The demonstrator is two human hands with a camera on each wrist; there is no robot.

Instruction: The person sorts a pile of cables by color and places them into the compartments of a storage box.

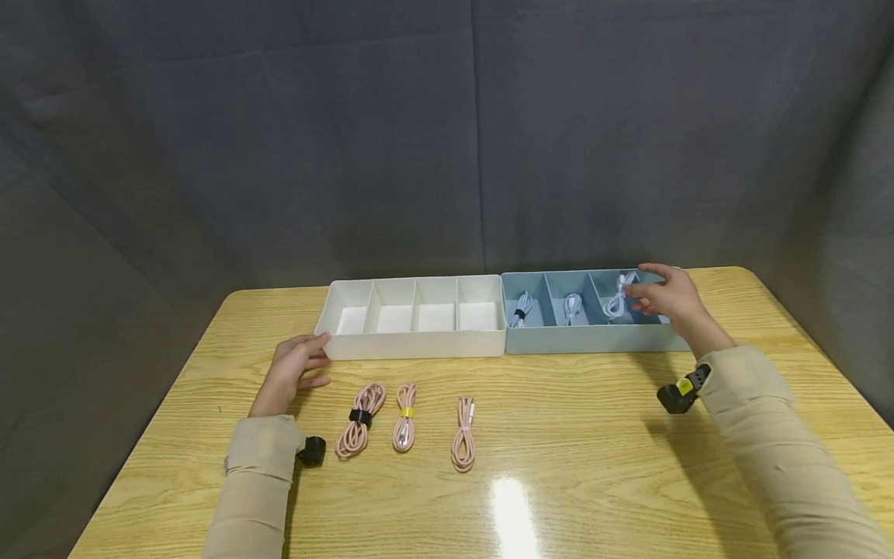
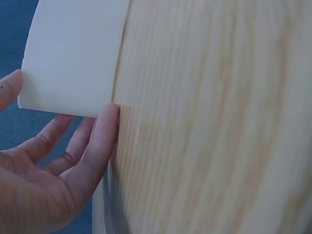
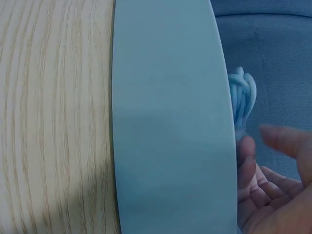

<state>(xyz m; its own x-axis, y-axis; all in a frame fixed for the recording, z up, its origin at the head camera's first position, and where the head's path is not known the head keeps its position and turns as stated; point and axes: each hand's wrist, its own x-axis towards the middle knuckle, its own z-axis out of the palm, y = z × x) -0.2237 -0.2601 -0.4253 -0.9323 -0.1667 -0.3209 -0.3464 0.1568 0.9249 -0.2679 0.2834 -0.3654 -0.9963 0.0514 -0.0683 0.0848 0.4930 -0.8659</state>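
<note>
My right hand (image 1: 667,296) reaches over the blue-grey divided box (image 1: 594,340), fingertips beside a pale blue coiled cable (image 1: 616,301) in a compartment right of centre. In the right wrist view, the coil (image 3: 242,95) shows above the box rim, and the thumb stands apart from the fingers with nothing pinched between them. At the left end of the white divided box (image 1: 415,346), my left hand (image 1: 293,368) has its fingertips against the end wall, fingers extended. The left wrist view shows the fingers (image 2: 105,131) at that wall's edge.
Three pink coiled cables lie on the wooden table in front of the white box: one with a black strap (image 1: 360,419), one with a yellow strap (image 1: 405,415), one plain (image 1: 463,435). Two more pale cables (image 1: 521,309) sit in the blue-grey box's left compartments. Dark cloth (image 1: 419,155) hangs behind.
</note>
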